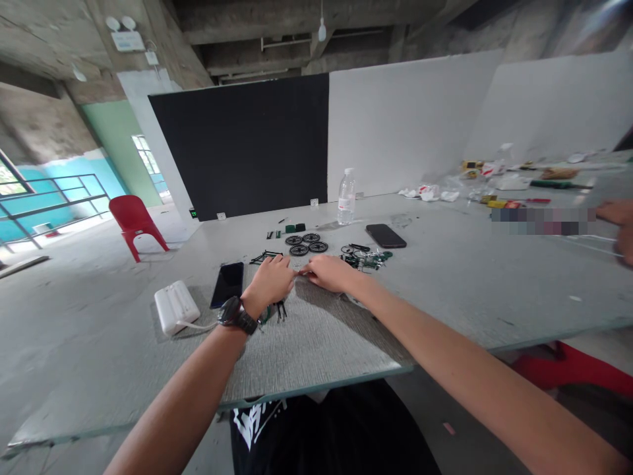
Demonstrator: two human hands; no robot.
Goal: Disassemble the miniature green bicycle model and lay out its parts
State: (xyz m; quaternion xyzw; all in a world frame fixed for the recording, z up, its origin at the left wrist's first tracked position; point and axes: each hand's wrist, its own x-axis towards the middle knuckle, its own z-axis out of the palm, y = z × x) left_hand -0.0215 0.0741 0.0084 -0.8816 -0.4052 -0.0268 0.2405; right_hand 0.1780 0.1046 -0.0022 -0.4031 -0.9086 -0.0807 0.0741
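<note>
My left hand (271, 280) and my right hand (326, 272) meet over the grey mat (316, 336), their fingertips almost touching. Both are closed in a pinch, and whatever they hold is too small or hidden to name. Tiny bits (297, 266) lie just beyond the fingertips. Several black spoked wheels (299, 250) sit flat past them. A black frame-like part (266, 256) is beside my left hand, with thin dark rods (281, 310) below it. Close to my right hand is a cluster of small green and black parts (376, 259).
A dark phone (228, 285) and a white power bank (176, 307) with a cable lie left. Farther back stand a water bottle (347, 196) and another phone (386, 235). Small green blocks (295, 228) lie behind the wheels. Another person's hand (618, 224) shows at the right edge.
</note>
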